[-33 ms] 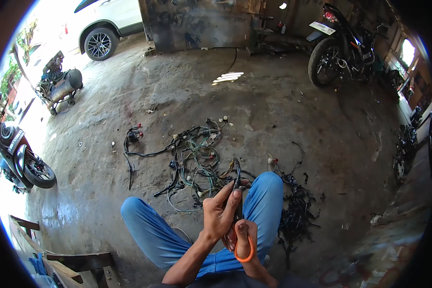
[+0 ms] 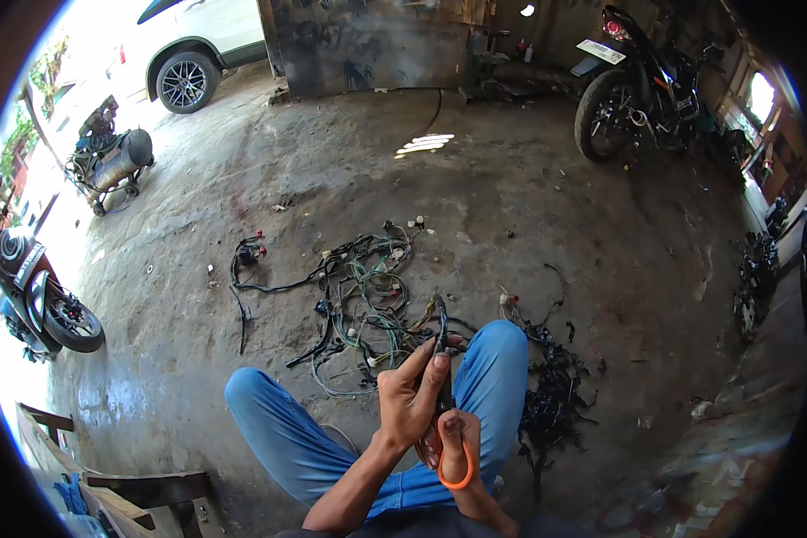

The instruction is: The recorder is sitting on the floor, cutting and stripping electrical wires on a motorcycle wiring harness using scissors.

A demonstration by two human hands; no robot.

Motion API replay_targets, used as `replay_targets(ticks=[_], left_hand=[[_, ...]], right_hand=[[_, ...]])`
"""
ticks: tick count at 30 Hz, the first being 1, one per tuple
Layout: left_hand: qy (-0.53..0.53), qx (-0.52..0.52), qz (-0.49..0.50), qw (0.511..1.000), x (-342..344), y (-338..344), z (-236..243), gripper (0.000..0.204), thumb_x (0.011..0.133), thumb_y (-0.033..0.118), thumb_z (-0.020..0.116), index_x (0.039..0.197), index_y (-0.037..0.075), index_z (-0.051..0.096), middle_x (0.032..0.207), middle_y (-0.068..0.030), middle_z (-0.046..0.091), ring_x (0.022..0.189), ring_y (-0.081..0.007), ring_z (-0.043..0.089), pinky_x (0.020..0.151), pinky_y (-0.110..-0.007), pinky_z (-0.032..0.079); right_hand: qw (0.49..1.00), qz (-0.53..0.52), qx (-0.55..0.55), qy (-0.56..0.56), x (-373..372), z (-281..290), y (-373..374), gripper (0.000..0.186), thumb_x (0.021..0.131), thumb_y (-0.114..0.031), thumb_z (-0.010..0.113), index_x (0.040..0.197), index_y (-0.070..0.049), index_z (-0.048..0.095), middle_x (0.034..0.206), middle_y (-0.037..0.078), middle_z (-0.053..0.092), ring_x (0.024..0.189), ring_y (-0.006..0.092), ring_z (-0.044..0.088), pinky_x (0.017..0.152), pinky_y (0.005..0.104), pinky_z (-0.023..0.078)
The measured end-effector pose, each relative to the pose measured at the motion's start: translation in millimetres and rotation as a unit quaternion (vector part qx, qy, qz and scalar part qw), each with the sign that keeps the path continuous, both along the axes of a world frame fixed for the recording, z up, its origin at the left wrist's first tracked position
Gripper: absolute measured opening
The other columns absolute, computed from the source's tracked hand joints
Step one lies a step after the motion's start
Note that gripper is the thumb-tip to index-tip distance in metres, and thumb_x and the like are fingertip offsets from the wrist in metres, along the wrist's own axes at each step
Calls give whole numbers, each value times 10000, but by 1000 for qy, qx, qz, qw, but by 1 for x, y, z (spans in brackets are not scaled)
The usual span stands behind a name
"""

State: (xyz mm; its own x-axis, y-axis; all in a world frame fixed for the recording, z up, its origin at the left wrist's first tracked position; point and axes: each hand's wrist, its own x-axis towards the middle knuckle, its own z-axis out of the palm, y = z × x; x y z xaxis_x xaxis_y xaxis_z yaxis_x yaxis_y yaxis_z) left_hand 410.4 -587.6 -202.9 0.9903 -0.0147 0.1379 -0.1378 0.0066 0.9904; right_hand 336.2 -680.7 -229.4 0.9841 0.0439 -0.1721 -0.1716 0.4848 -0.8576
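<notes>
Black wire bundle: pinched between thumb and fingers of left hand, extends forward past fingertips. Right hand: just below, orange loop at thumb; finger grip cannot be told.

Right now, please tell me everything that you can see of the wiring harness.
The wiring harness lies mostly as a looping tangle on the grey floor: thin greenish wires and dark branches that look taped, with small white and red connectors. One black branch stretches to the left. A black section, gripped in the left hand, appears to join it, partly hidden there.
</notes>
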Motion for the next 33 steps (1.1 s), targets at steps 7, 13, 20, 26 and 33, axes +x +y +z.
replay_targets(ticks=[7,13,20,26,33], left_hand=[[-79,115,-35,990,9,11,5,304,1033,237,555,1231,48,687,614,45,459,571,-9,381,495,-201,311],[-141,237,-161,948,30,57,-7,475,1008,345,577,1436,141,544,588,-48,552,472,-191,512,515,-305,452],[-273,380,-251,848,54,88,25,543,969,316,620,1453,107,488,693,-97,642,539,-308,632,475,-418,489],[-326,390,-279,814,62,98,28,508,959,308,634,1405,82,544,777,-88,686,549,-301,634,473,-399,493],[-84,270,-220,934,16,62,8,550,1020,261,544,1505,47,398,773,-177,663,695,-373,692,649,-408,534]], right_hand=[[999,11,44,24,0,5,-4,622,948,-587,595,642,-56,485,488,-14,411,373,77,395,371,232,300],[926,202,289,135,3,4,-18,784,920,-792,292,650,-77,469,487,-17,416,328,75,370,336,214,334],[923,252,254,140,4,11,-37,781,923,-786,302,630,-81,470,475,-28,386,330,68,386,329,208,347],[925,292,210,122,2,7,-47,771,921,-784,321,656,-75,463,504,-22,376,356,88,383,361,229,353],[974,186,99,83,1,1,-23,746,933,-765,339,732,-57,460,625,25,417,524,142,456,521,316,482]])
